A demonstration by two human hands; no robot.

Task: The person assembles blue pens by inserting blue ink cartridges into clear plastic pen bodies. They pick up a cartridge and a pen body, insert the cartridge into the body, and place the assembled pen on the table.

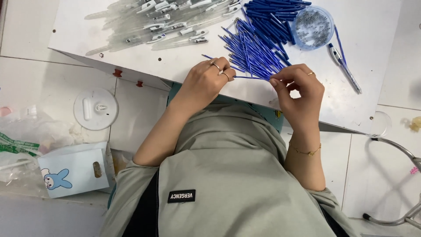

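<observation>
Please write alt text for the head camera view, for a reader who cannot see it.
Seen from above, a person's left hand and right hand hold a thin blue pen refill between them over a white board. Behind lie a pile of blue refills, clear pen barrels and a round tub of small springs.

Both hands [206, 79] [296, 87] pinch blue refill [250, 77] w/ fingers.

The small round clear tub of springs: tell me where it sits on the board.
In the head view the round tub sits at the top right of the white board, touching the pile of blue refills on its left, with an assembled pen lying just right.
</observation>
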